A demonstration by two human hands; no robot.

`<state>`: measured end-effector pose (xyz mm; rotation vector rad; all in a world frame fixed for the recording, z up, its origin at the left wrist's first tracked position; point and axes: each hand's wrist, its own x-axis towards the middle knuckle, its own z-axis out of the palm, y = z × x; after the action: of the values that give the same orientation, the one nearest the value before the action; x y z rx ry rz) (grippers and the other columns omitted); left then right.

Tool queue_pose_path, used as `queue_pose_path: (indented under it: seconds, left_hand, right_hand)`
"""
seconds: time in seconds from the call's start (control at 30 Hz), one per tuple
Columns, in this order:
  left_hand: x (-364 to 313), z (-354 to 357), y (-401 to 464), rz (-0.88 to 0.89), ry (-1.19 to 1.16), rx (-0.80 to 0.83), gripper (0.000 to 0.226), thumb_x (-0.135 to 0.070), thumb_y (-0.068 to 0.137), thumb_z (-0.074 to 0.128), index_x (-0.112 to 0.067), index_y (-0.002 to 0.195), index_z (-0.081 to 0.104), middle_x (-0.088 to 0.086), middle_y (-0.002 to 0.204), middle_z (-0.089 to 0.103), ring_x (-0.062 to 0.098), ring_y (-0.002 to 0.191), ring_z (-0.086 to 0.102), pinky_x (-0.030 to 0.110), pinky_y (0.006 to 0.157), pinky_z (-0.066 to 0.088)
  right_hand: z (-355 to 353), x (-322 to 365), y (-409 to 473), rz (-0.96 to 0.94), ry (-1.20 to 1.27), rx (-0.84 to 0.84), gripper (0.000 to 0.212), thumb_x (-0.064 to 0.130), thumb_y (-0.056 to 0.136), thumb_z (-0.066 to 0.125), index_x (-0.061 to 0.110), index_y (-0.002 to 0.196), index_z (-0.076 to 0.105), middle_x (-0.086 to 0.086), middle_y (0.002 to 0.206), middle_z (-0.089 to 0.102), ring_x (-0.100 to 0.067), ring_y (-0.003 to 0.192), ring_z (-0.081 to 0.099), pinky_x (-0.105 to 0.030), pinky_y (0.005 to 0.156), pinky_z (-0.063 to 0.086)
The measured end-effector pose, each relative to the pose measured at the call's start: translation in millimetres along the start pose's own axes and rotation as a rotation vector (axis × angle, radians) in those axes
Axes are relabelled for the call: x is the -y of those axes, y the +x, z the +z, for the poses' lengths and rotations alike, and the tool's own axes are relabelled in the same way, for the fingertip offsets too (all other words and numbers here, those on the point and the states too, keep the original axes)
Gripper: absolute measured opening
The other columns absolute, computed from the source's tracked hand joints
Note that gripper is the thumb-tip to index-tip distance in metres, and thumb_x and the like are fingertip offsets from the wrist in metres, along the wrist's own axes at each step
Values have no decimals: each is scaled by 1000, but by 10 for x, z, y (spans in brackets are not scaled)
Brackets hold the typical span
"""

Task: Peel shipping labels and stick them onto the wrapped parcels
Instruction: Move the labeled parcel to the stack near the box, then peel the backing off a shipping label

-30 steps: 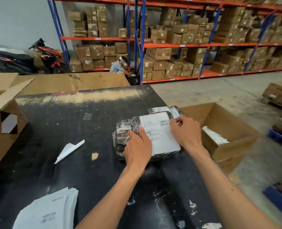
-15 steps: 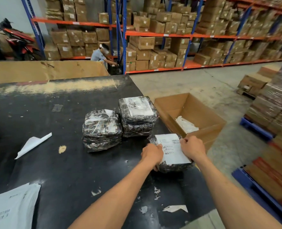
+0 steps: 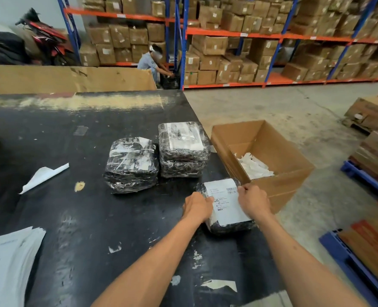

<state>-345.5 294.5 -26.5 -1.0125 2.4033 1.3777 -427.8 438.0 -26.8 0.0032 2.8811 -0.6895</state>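
Head view: your left hand (image 3: pixel 198 207) and right hand (image 3: pixel 253 201), fingers curled, grip the labelled parcel (image 3: pixel 225 227) at the table (image 3: pixel 72 218) edge. Two parcel stacks (image 3: pixel 157 160) sit beyond.

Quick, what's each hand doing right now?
Left hand: fingers curled over the left edge of the labelled parcel, gripping it.
Right hand: fingers curled on the parcel's right side, over the shipping label.
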Motion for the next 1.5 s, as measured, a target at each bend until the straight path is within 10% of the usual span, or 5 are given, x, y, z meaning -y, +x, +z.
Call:
queue_pose_path:
  seconds: [0.3, 0.77, 0.97, 1.2, 1.5]
  left_hand:
    - [378, -414, -117, 37, -56, -155, 54, -53, 97, 52, -10, 128, 62, 11, 127, 66, 32, 121, 60, 35, 95, 47]
    - [2363, -2582, -1138, -292, -92, -969, 30, -24, 94, 63, -11, 120, 69, 16, 123, 65, 35, 115, 60, 39, 91, 47]
    - [3063, -2836, -1363, -553, -65, -897, 57, -41, 88, 70, 1, 125, 59, 28, 132, 56, 44, 126, 48, 46, 103, 41]
    - [3275, -2939, -1380, -454, -242, -929, 36, -36, 68, 90, -12, 72, 64, 11, 93, 70, 31, 90, 62, 35, 71, 50]
    - [3213, -3060, -1165, -440, 8, -836, 77, -63, 71, 78, -12, 126, 62, 21, 134, 54, 39, 128, 43, 45, 102, 41]
  right_hand:
    - [24, 642, -256, -395, -65, -233, 30, 19, 98, 49, 11, 123, 63, -13, 123, 63, -32, 115, 54, -42, 95, 45]
    - [1522, 2559, -1960, -840, 66, 568, 31, 52, 92, 56, 25, 93, 72, 4, 96, 75, -25, 99, 67, -35, 85, 54]
    - [1945, 2946, -2584, -804, -49, 674, 65, 79, 78, 52, 19, 54, 45, 4, 60, 54, -28, 72, 61, -35, 69, 50]
    - [2200, 3082, -2659, -651, -15, 790, 37, 52, 75, 78, 17, 83, 67, -3, 83, 76, -24, 73, 74, -38, 73, 63]
    - [2076, 3225, -2253, -527, 95, 889, 14, 14, 93, 69, 1, 95, 73, -7, 70, 70, -17, 62, 67, -28, 59, 58]
